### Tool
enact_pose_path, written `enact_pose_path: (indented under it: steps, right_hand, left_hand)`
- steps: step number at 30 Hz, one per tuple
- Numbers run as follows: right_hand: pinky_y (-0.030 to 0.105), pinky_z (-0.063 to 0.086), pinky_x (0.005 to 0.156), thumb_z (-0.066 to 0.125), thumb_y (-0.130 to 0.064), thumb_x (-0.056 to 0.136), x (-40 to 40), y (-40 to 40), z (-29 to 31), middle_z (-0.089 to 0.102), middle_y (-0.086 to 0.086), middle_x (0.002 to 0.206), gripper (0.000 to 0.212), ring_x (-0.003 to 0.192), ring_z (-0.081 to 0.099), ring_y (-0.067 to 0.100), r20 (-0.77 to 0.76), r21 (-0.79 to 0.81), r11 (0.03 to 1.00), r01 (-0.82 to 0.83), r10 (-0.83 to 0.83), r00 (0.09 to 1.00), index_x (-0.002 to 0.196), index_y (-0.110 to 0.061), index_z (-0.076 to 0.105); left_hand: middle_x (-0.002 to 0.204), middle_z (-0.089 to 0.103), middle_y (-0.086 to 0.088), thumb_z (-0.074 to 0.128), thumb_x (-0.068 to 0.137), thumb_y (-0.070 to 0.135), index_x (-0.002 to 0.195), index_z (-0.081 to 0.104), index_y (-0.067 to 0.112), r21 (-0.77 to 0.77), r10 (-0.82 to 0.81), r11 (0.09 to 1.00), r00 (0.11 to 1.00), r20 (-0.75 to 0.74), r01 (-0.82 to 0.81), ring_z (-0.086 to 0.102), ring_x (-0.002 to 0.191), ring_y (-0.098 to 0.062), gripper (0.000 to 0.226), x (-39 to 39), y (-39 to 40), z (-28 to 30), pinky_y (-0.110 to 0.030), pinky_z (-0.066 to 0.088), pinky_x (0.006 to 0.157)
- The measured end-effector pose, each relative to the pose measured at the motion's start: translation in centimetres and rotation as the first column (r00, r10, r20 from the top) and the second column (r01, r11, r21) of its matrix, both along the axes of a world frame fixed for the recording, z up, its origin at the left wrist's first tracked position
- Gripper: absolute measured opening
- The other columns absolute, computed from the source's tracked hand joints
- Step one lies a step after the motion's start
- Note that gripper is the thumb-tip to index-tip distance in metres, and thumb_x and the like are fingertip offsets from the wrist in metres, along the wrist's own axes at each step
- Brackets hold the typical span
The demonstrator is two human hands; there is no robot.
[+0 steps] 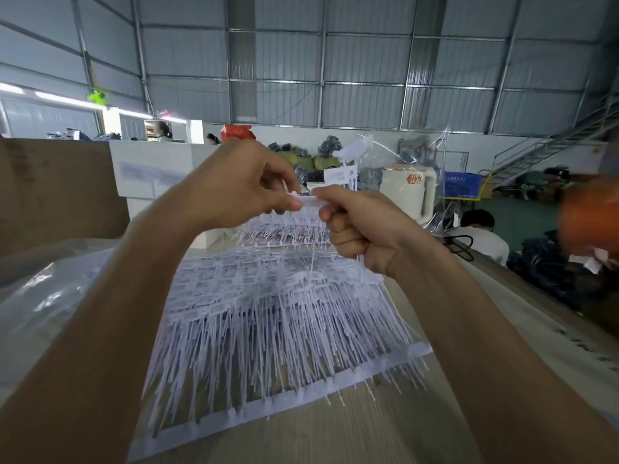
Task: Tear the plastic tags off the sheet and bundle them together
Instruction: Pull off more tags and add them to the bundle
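A large white sheet of plastic tags (268, 329) with long thin tails lies on the wooden table (335, 437), its far end lifted toward my hands. My left hand (241, 189) pinches the sheet's upper edge between thumb and fingers. My right hand (361, 229) is closed in a fist around a bundle of tags (363, 262), whose thin tails hang below the fist. The two hands nearly touch at a small white tag head (306, 199) between them.
Crumpled clear plastic wrap (50, 289) lies at the table's left. A brown cardboard box (57, 189) and a white box (150, 169) stand behind. A seated person (479, 229) is at the right beyond the table edge. An orange blur (589, 216) is at far right.
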State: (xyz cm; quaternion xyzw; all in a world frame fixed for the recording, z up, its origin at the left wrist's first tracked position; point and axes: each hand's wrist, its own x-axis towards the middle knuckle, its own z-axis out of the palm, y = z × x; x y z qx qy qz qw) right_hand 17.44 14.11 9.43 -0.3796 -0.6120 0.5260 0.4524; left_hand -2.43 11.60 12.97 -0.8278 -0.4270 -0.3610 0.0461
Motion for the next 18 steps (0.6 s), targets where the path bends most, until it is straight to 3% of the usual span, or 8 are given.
enact_pose_path:
  steps: [3,7,12,18]
  right_hand:
    - [0.018,0.019,0.035,0.062,-0.04,0.098,-0.4,0.2,-0.5,0.032,-0.006,0.045,0.046,0.037,0.022,0.009,0.127,0.093,0.993,0.068,-0.079,0.989,0.063,-0.011,0.059]
    - [0.021,0.021,0.041,0.061,-0.043,0.097,-0.2,0.7,-1.6,0.034,-0.002,0.048,0.051,0.041,0.024,0.013,0.27,0.228,0.957,0.181,-0.241,0.932,0.06,-0.008,0.065]
    - [0.019,0.019,0.034,0.064,-0.032,0.098,1.1,1.0,-0.5,0.032,-0.009,0.046,0.038,0.038,0.022,0.008,0.025,0.064,0.99,0.124,-0.125,0.992,0.067,-0.012,0.056]
    - [0.019,0.02,0.037,0.062,-0.017,0.099,1.5,0.3,0.2,0.033,-0.009,0.047,0.035,0.041,0.022,0.007,-0.057,0.239,0.966,0.096,-0.085,0.995,0.064,-0.012,0.058]
  left_hand:
    - [0.066,0.071,0.018,0.083,0.079,0.037,0.092,0.077,0.029,0.037,0.102,0.994,0.992,-0.072,-0.099,0.066,0.062,0.005,0.017,-0.1,0.2,0.1,-0.033,0.057,0.07]
    - [0.073,0.069,0.015,0.075,0.086,0.041,0.097,0.076,0.027,0.037,0.179,0.984,0.963,-0.199,-0.175,0.064,0.071,-0.004,0.017,1.0,1.2,-1.3,-0.041,0.057,0.077]
    - [0.071,0.071,0.019,0.072,0.091,0.03,0.096,0.079,0.027,0.065,0.06,0.996,0.998,-0.024,-0.058,0.065,0.065,-0.003,0.01,1.4,1.5,-1.4,-0.04,0.057,0.074]
    - [0.071,0.07,0.016,0.069,0.094,0.019,0.098,0.078,0.02,0.086,-0.062,0.995,0.998,0.023,0.06,0.066,0.067,-0.001,0.01,2.4,0.9,-1.4,-0.022,0.052,0.069]
